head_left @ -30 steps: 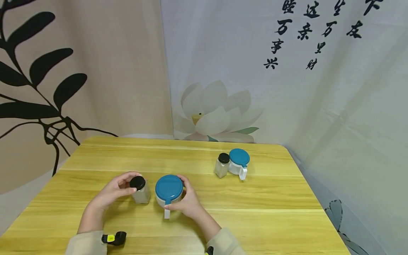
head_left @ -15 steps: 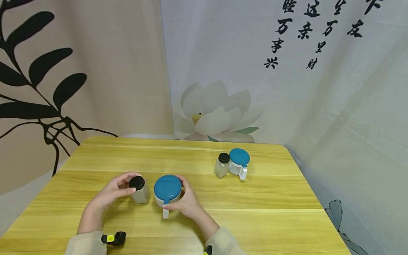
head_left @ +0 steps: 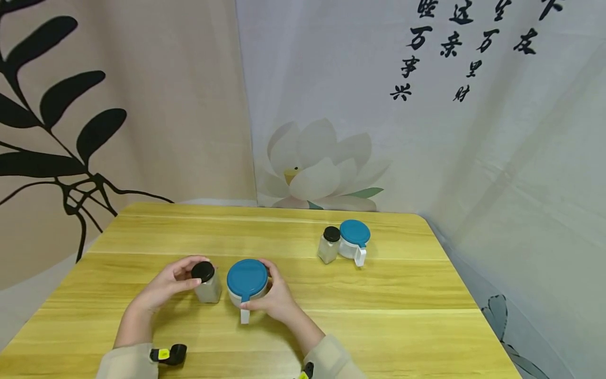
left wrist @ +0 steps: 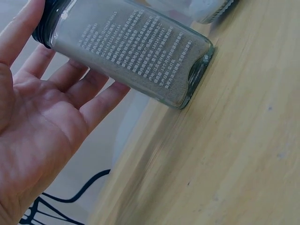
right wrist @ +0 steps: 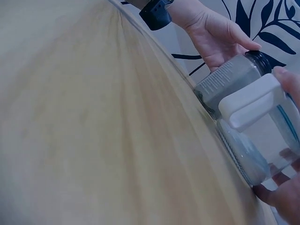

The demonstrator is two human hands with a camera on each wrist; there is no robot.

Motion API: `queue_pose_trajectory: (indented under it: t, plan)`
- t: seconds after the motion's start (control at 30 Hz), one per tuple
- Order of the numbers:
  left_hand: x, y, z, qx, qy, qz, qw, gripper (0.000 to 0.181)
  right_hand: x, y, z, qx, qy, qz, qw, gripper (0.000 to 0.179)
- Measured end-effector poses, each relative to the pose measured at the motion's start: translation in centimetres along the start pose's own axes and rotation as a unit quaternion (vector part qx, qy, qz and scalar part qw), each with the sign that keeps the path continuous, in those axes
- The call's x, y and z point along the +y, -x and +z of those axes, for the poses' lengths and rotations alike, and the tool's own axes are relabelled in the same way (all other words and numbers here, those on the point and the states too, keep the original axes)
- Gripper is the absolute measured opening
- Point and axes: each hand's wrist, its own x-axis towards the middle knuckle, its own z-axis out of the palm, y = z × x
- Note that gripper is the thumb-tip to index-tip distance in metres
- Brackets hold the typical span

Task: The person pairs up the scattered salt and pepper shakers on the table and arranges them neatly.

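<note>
My left hand [head_left: 172, 281] holds a square glass spice jar [head_left: 209, 289] by its black lid and neck. It stands upright on the table, with fine greyish powder and printed text showing in the left wrist view. Just to its right, my right hand [head_left: 274, 297] grips a round glass seasoning pot [head_left: 247, 279] with a blue lid. The pot's white handle [right wrist: 253, 101] points toward me, and the thumb lies at its top. In the right wrist view some pale contents sit at the pot's bottom. A narrow gap separates the two containers in the head view.
Farther back on the wooden table [head_left: 402, 295] stand another black-lidded jar [head_left: 329, 250] and another blue-lidded pot [head_left: 354, 239], side by side. Printed cloth [head_left: 189, 105] hangs behind the table's far edge.
The blue-lidded pot has slid slightly left with my right hand, toward the spice jar. My left hand and its jar have barely moved.
</note>
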Motion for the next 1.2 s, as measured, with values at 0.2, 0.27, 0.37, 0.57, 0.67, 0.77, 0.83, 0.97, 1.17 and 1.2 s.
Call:
queue_pose_trajectory:
  t: [0.2,0.27,0.37,0.57,0.67,0.77,0.83,0.97,1.17,1.2]
  plan:
    - [0.22,-0.05,0.12,0.004,-0.005,-0.005,1.0000,0.040,-0.14,-0.07,0.09,-0.003,0.004,0.003,1.0000,0.101]
    - [0.23,-0.08,0.14,0.006,-0.007,-0.009,0.9999,0.040,-0.16,-0.12,0.11,-0.005,-0.001,0.002,1.0000,0.100]
    - [0.18,-0.11,0.13,0.007,-0.008,-0.010,0.9999,0.040,-0.26,-0.16,0.12,-0.009,-0.008,0.003,0.9999,0.100]
    - [0.09,-0.13,0.09,0.002,-0.002,-0.005,1.0000,0.040,-0.74,-0.11,0.19,-0.010,-0.007,0.013,0.9998,0.099]
    - [0.16,-0.09,0.12,0.004,-0.002,-0.015,0.9999,0.040,-0.81,-0.09,0.24,-0.010,-0.006,0.016,0.9998,0.099]
    - [0.24,-0.02,0.16,0.011,-0.007,-0.027,0.9996,0.041,-0.78,-0.06,0.26,-0.010,-0.007,0.016,0.9998,0.099]
    - [0.25,0.01,0.18,0.013,-0.009,-0.030,0.9994,0.041,-0.74,-0.04,0.29,-0.009,-0.007,0.016,0.9998,0.100]
    - [0.19,-0.02,0.16,0.010,-0.005,-0.025,0.9996,0.042,-0.76,0.01,0.35,-0.011,-0.006,0.015,0.9998,0.100]
    - [0.13,-0.07,0.14,-0.002,0.005,-0.024,0.9997,0.043,-0.94,0.14,0.30,-0.019,0.006,0.019,0.9996,0.102]
    - [0.14,-0.08,0.15,-0.002,0.006,-0.025,0.9997,0.043,-0.89,0.12,0.28,-0.020,0.009,0.018,0.9996,0.101]
